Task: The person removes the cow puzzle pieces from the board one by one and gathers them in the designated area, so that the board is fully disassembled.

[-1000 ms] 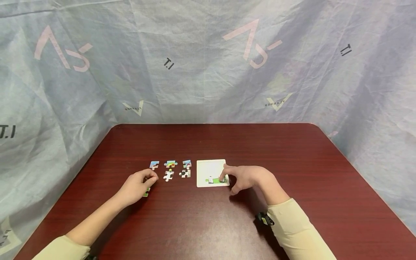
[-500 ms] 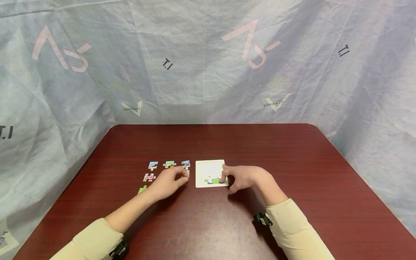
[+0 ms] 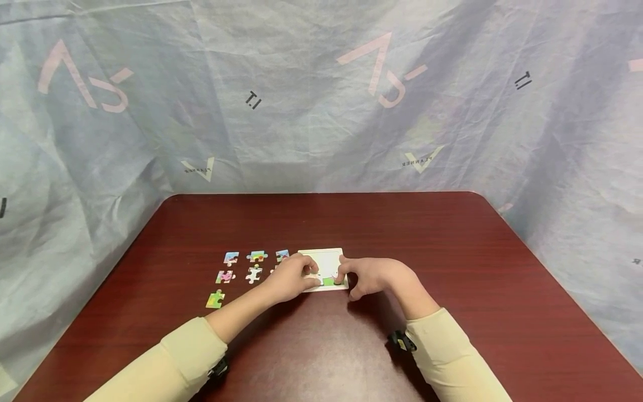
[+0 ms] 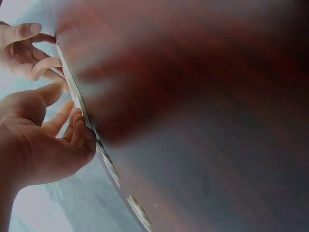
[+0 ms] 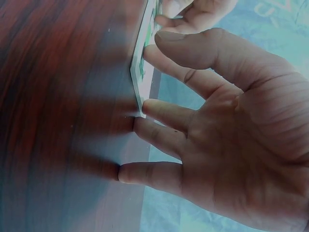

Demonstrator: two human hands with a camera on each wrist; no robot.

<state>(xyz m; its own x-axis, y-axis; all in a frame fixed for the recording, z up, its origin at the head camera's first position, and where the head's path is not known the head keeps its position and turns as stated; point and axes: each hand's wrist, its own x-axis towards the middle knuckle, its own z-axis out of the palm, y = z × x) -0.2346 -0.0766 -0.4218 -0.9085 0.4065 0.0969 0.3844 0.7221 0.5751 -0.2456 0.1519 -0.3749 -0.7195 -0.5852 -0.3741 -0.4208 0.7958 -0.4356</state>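
Note:
In the head view, a small white puzzle tray [image 3: 329, 259] lies on the dark red table, with green-and-white jigsaw pieces [image 3: 329, 281] along its near side. My left hand [image 3: 291, 277] reaches over the tray's near left corner, thumb and index finger spread apart at its surface; no piece shows between them. My right hand [image 3: 373, 273] steadies the tray's right side. In the right wrist view, its fingers [image 5: 166, 111] reach out straight, with the index and middle fingertips at the tray edge [image 5: 137, 77] and the little fingertip at the tabletop.
Loose jigsaw pieces lie left of the tray: a blue one [image 3: 231, 258], a colourful one [image 3: 257, 256], a pink one [image 3: 225, 276], a white one [image 3: 253, 273], a green one [image 3: 216, 300] and others partly behind my left hand. Printed cloth [image 3: 311, 111] hangs behind the table [image 3: 402, 223].
My left hand has moved right, from the loose pieces to the tray, uncovering the pink and green pieces. My right hand has stayed at the tray. The head view has shifted slightly.

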